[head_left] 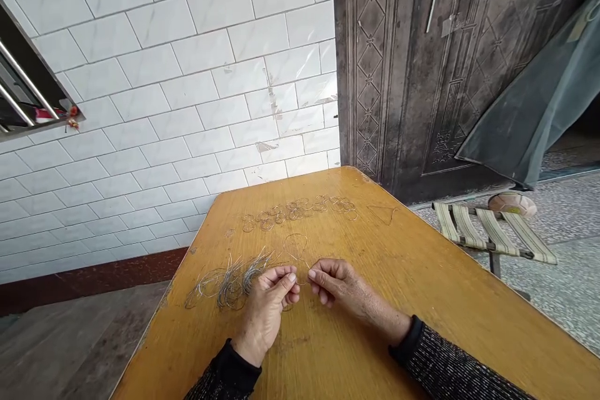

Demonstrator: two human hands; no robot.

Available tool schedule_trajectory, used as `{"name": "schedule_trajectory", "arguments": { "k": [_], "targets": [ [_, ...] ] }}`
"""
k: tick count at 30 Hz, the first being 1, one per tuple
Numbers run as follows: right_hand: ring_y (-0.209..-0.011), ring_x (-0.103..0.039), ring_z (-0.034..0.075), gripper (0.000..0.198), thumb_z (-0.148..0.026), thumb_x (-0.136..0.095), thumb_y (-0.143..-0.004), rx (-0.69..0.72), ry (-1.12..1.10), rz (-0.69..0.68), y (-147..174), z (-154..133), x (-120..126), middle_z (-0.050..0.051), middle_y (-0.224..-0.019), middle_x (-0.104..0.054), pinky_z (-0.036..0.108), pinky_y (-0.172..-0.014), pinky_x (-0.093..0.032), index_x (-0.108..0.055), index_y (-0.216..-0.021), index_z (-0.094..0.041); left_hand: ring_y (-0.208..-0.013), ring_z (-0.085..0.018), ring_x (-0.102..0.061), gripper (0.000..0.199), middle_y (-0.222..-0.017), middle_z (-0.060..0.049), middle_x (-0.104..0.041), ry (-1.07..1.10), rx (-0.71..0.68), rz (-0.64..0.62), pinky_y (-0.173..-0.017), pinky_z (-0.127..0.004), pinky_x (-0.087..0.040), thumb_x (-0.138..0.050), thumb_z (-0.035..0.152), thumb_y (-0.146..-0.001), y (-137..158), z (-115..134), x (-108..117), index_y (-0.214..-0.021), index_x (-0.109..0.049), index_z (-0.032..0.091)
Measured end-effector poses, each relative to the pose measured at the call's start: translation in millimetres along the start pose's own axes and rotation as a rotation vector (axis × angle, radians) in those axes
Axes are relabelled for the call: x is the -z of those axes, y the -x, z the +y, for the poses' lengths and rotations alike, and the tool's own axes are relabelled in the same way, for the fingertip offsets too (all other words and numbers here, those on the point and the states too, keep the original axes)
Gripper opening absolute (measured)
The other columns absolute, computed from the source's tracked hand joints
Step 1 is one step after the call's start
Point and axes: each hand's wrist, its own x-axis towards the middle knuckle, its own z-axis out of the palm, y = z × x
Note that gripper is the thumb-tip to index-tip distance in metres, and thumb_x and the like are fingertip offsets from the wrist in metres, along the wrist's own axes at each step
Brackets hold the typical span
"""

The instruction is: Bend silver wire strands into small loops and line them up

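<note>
A thin wire (295,236) runs between my two hands and curves up into a round loop beyond my fingertips. My left hand (274,294) pinches it between thumb and forefinger. On the other side my right hand (340,287) grips it the same way, its thumb tip close to the left one. Loose bundles of silvery wire (229,284) lie just left of my left hand. Farther back on the wooden table (365,350), a row of small bent wire loops (295,209) stretches across.
A wire triangle (387,214) lies at the table's far right. Beyond stand a white tiled wall (210,75) and a dark carved door (487,75) with a grey curtain (529,119). To the right is a folding stool with striped straps (492,231).
</note>
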Motion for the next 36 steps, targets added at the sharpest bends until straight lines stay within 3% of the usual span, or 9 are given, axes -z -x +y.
{"name": "schedule_trajectory", "arguments": {
  "k": [9, 16, 28, 36],
  "targets": [
    [-0.037, -0.040, 0.004, 0.039, -0.051, -0.051, -0.072, 0.031, 0.023, 0.011, -2, -1, 1, -0.005, -0.049, -0.047, 0.018, -0.039, -0.030, -0.046, -0.058, -0.016, -0.061, -0.009, -0.052, 0.030, -0.071, -0.002, -0.055, -0.029, 0.014, -0.061, -0.053, -0.020, -0.039, -0.071, 0.034, -0.062, 2, 4, -1, -0.081, -0.060, 0.014],
    [-0.038, -0.041, 0.005, 0.037, -0.050, -0.050, -0.074, 0.016, 0.069, -0.108, 2, 2, 1, -0.004, -0.050, -0.048, 0.017, -0.039, -0.032, -0.047, -0.060, -0.016, -0.059, -0.009, -0.049, 0.030, -0.069, -0.001, -0.054, -0.076, -0.020, -0.053, -0.050, -0.019, -0.035, -0.068, 0.036, -0.065, -1, 8, 2, -0.081, -0.061, 0.013],
    [-0.040, -0.043, 0.005, 0.030, -0.040, -0.050, -0.077, -0.051, 0.166, -0.211, 7, -4, 3, -0.003, -0.053, -0.050, 0.017, -0.041, -0.036, -0.047, -0.059, -0.016, -0.050, -0.006, -0.042, 0.023, -0.058, 0.003, -0.046, -0.043, 0.120, -0.197, -0.048, -0.019, -0.032, -0.067, 0.034, -0.066, -3, 5, 7, -0.072, -0.060, 0.013],
    [-0.041, -0.043, 0.005, 0.028, -0.038, -0.051, -0.076, -0.017, 0.142, -0.209, 9, -9, 5, -0.003, -0.053, -0.050, 0.018, -0.042, -0.036, -0.048, -0.059, -0.016, -0.048, -0.006, -0.041, 0.025, -0.055, 0.004, -0.046, -0.032, 0.084, -0.118, -0.048, -0.020, -0.032, -0.067, 0.035, -0.064, -4, 4, 6, -0.062, -0.054, 0.014]
  ]
}}
